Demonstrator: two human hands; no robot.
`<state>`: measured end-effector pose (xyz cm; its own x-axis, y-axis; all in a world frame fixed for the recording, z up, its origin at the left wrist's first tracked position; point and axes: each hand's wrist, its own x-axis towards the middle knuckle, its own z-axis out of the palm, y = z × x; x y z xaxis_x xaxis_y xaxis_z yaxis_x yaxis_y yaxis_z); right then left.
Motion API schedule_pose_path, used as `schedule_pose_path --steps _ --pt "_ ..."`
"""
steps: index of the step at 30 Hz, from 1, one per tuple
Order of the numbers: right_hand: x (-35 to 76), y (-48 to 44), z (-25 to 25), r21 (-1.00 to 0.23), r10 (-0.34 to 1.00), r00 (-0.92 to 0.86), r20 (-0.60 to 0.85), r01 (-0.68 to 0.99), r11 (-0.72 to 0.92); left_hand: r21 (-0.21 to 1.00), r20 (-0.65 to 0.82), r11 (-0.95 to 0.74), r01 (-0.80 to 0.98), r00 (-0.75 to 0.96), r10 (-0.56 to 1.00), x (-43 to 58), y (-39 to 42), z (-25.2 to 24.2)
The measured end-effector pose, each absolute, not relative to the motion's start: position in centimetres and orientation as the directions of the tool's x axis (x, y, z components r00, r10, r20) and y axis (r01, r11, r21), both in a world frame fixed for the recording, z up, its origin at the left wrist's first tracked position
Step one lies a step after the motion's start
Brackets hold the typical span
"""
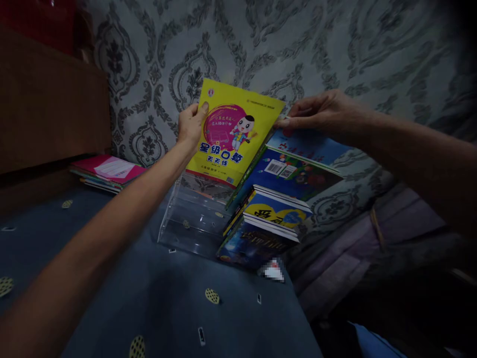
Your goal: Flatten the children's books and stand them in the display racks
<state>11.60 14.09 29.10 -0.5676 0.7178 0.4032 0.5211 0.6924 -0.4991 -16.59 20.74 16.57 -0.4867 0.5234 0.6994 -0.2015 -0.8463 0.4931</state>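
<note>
My left hand [192, 124] grips the left edge of a yellow workbook [223, 166], its thumb on the front cover. The workbook stands tilted, its lower edge at a clear plastic book rack [186, 219]. At the workbook's upper right edge my right hand [316, 113] is closed in a pinch, fingertips partly hidden. Just below that hand is a light blue book [309, 147]. A dark blue book with a barcode [257, 171] stands in front of it. Nearer still are a blue-and-yellow book [276, 209] and a dark blue book [249, 246], in the rack's right side.
The rack stands on a dark blue patterned cloth [156, 303], against a wall with damask wallpaper [194, 64]. A pile of books and papers [108, 169] lies at the left, beside a brown wooden cabinet [52, 99]. Greyish purple fabric [335, 268] hangs at the right.
</note>
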Motion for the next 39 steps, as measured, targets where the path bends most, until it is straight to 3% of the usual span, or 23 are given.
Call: schedule_pose_path --steps 3,18,22,29,39 --pt "11.6 14.2 29.1 -0.507 0.731 -0.550 0.405 0.530 0.680 0.540 0.712 -0.805 -0.245 -0.376 0.592 -17.1 20.8 16.5" --pt "11.9 15.1 28.9 -0.538 0.715 -0.543 0.441 0.477 0.695 0.548 0.742 -0.817 -0.179 -0.347 0.573 -16.4 16.7 15.4" --pt "11.9 15.6 28.6 -0.463 0.635 -0.548 0.544 0.435 0.772 0.587 0.696 -0.785 -0.200 -0.371 0.615 -16.2 16.5 15.1" --pt "11.6 16.0 28.5 -0.200 0.457 -0.569 0.684 0.457 0.867 0.577 0.752 -0.805 -0.139 -0.296 0.589 -16.2 16.4 14.6" --pt "11.0 16.1 28.7 -0.358 0.565 -0.580 0.587 0.440 0.823 0.639 0.714 -0.755 -0.147 -0.252 0.654 -17.0 16.1 14.1"
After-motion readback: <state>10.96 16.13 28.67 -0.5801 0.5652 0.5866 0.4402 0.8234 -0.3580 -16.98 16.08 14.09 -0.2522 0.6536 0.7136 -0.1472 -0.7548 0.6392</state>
